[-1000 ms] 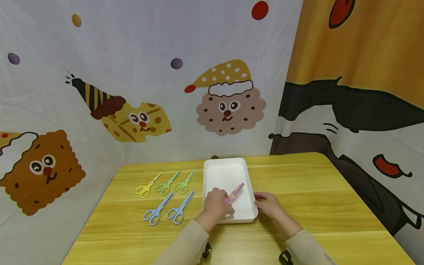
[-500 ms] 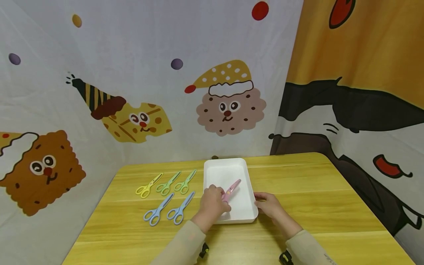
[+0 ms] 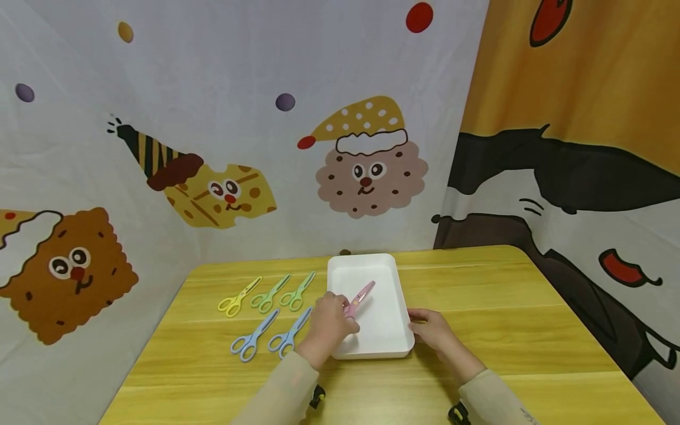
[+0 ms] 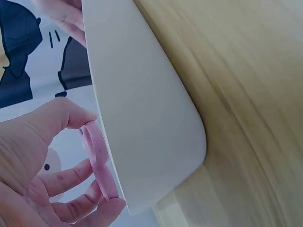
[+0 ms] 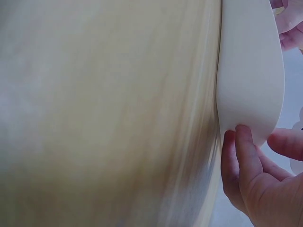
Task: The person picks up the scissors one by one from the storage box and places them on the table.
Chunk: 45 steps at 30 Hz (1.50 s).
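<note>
Over the left part of a white plastic tray (image 3: 393, 319), my left hand (image 3: 325, 324) holds a pair of pink scissors (image 3: 363, 294) by the handles. Their tip points away and to the right. In the left wrist view, thumb and fingertips pinch the pink finger loops (image 4: 98, 149) just beyond the tray's edge. My right hand (image 3: 432, 327) grips the tray's right side near the front corner. The right wrist view has its fingertips (image 5: 244, 135) against the outer wall and the thumb at the rim.
Left of the tray, yellow scissors (image 3: 239, 298) and two green pairs (image 3: 271, 294) lie in a back row. Two blue pairs (image 3: 254, 336) lie in front, the right one partly behind my left hand. A printed cloth (image 3: 239, 71) hangs behind the wooden table (image 3: 520, 307).
My left hand has moved left across the tray with the pink scissors, towards its left edge. The right hand and the tray have stayed in place.
</note>
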Each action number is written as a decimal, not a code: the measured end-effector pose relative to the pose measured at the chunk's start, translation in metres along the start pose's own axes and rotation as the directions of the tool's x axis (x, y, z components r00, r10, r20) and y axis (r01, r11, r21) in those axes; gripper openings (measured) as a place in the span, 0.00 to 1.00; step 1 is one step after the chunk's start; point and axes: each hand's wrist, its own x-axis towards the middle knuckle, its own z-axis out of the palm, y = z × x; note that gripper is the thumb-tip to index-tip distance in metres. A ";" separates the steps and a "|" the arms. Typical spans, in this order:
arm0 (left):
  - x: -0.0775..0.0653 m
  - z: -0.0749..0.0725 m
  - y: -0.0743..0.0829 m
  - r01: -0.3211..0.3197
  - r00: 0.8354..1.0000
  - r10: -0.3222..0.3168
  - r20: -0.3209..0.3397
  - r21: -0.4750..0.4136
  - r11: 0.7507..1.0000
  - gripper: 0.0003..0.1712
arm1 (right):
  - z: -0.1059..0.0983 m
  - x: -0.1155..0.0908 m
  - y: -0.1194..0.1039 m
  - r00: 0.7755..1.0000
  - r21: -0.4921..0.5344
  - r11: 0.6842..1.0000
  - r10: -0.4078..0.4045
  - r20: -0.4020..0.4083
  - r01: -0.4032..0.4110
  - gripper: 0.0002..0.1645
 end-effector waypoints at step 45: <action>0.002 -0.025 -0.042 0.072 0.996 -0.073 -0.041 -0.037 0.997 0.21 | 0.000 -0.001 0.002 1.000 0.010 1.000 -0.004 -0.010 0.004 0.22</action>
